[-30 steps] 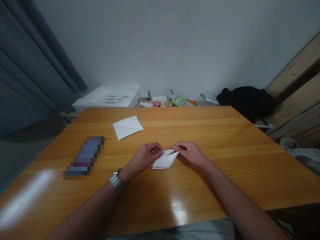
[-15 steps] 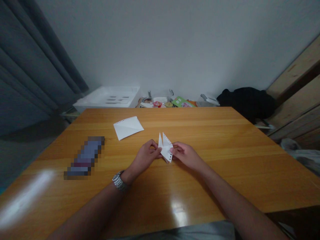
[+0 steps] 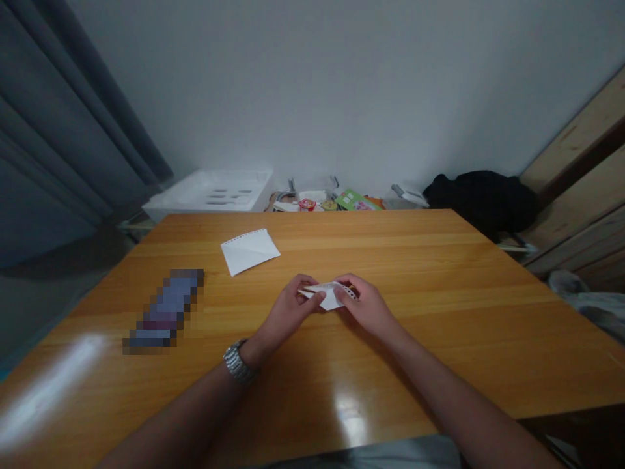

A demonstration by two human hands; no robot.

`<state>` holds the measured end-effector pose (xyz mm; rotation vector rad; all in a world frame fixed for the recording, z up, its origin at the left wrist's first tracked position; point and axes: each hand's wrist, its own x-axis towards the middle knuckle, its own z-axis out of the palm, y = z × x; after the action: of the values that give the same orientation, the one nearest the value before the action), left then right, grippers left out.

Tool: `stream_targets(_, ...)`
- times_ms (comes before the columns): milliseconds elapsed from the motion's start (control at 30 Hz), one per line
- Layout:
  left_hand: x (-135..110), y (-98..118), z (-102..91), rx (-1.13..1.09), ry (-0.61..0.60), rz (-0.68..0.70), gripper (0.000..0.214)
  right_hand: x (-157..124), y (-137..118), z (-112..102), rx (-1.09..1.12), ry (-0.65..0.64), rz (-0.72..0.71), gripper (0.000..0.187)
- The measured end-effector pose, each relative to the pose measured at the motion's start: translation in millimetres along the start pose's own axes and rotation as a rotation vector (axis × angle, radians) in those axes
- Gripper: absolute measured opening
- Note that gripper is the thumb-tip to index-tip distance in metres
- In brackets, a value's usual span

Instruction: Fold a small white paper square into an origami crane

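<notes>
Between my two hands is a small folded piece of white paper [image 3: 330,299] with a row of punched holes along one edge. My left hand [image 3: 294,306] pinches its left side, thumb on top and fingers behind. On the right side, my right hand [image 3: 364,305] grips it the same way, its thumb pressed on the paper near the holes. Parts of the folds are hidden by the fingers. A flat white sheet [image 3: 250,252] with a holed far edge lies on the table beyond my left hand, apart from both hands.
The wooden table [image 3: 415,260] spans the view. A pixelated, phone-like dark object [image 3: 163,312] lies at left. Behind the far edge are a white foam tray [image 3: 209,189], a green booklet [image 3: 356,200] among small items, and a black bag-like bundle [image 3: 481,198].
The folded paper has tipped from standing with two points up to lying flatter and spread sideways. Both thumbs now press on its top. The loose sheet stays in place.
</notes>
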<state>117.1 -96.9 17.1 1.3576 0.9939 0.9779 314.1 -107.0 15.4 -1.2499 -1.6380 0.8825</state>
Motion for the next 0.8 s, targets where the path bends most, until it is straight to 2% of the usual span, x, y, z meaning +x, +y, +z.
stream_targets(167, 0, 6, -5.8, 0.288, -0.002, 0.123, 0.026, -2, -6, 1, -0.058, -0.04, -0.004, 0.016)
stream_targets(300, -3, 6, -3.5, 0.424, 0.002, 0.157, 0.02, -4, -8, 4, -0.137, -0.04, 0.018, 0.019)
stream_targets(633, -8, 16, 7.9, 0.417, -0.004, 0.139, 0.017, -3, -9, 7, -0.372, 0.015, -0.006, 0.02)
stream_targets(800, -7, 11, 8.3, 0.419, 0.025, 0.169, 0.015, -4, -16, 7, -0.501, 0.025, -0.044, 0.017)
